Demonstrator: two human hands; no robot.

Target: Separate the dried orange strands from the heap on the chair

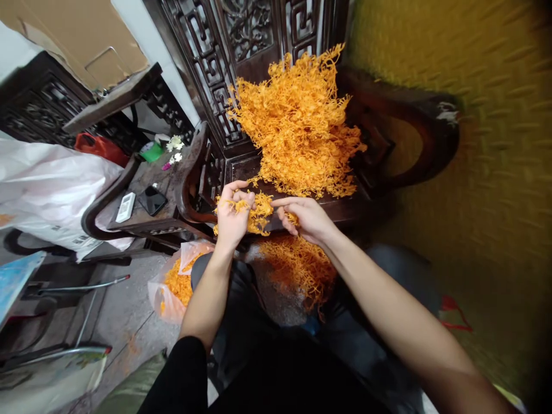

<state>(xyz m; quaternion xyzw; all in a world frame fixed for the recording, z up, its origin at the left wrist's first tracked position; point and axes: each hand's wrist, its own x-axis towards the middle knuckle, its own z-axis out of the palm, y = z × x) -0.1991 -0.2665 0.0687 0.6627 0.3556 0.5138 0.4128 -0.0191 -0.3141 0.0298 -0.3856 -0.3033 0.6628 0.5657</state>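
A large heap of tangled orange stringy pieces (302,126) rests on the seat of a dark carved wooden chair (241,167). They look thin and curly; I cannot make out their exact kind. In front of the heap, at the seat's edge, my left hand (233,218) has its fingers curled round a few of these pieces. A smaller orange clump (261,215) lies between my two hands. My right hand (310,218) is closed, with an orange bit showing under its curled fingers, its index finger stretched toward the clump.
More orange strands (302,267) lie low between my knees. A plastic bag (157,293) of orange pieces stands on the floor at left. On a side table are a black phone (153,200), a white device (125,207) and a green container (150,152). A yellow textured surface (474,115) fills the right.
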